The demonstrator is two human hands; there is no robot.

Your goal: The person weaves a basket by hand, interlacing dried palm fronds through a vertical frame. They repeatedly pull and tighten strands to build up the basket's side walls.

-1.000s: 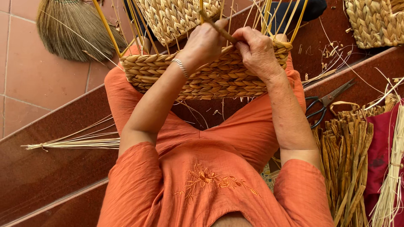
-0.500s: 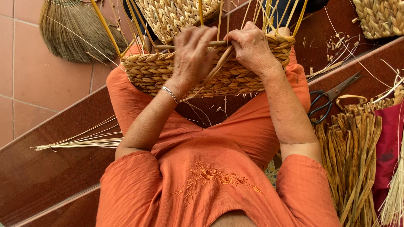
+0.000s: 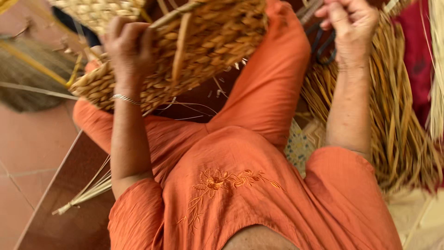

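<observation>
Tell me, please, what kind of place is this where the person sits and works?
Probably a home basket-weaving spot on a tiled step or porch, not a factory. A half-woven basket lies on the lap under the left hand, a bundle of dried reeds lies beside the right hand, and the floor is terracotta tile.

Embroidered orange dress [image 3: 240, 185], silver bracelet [image 3: 125, 98]

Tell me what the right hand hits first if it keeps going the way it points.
Probably the scissors: the right hand reaches toward their dark handles just beside it, above the dried reeds. Depth is unclear.
</observation>
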